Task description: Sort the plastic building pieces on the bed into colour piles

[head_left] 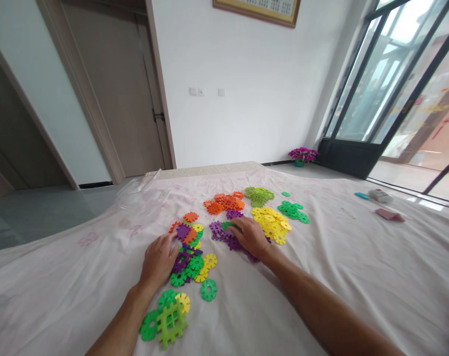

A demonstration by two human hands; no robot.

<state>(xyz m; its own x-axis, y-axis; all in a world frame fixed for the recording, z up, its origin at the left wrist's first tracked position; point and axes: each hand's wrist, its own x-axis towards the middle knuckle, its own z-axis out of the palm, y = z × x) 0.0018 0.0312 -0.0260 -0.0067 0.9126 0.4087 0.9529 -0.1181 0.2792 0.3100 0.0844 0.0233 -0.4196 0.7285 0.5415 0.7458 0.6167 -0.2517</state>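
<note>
My left hand (159,259) rests at the left edge of a mixed heap of plastic interlocking pieces, thumb and fingers apart. Its fingertips touch or nearly touch a purple square piece (183,232) lying over orange ones. My right hand (251,236) is over the purple pile (219,231), its fingers closed on a green interlocking disc (226,225). The palm hides part of that pile. Between the hands lie green discs (196,263) and yellow discs (210,261). Closer to me, a light green lattice piece (171,322) overlaps more green discs (149,325).
Sorted piles sit farther back: orange (226,202), light green (259,196), yellow (271,223) and green (294,210). A clear plastic bag (139,190) lies at the far left of the cloth-covered surface (268,306). A pinkish folded item (389,215) lies to the right.
</note>
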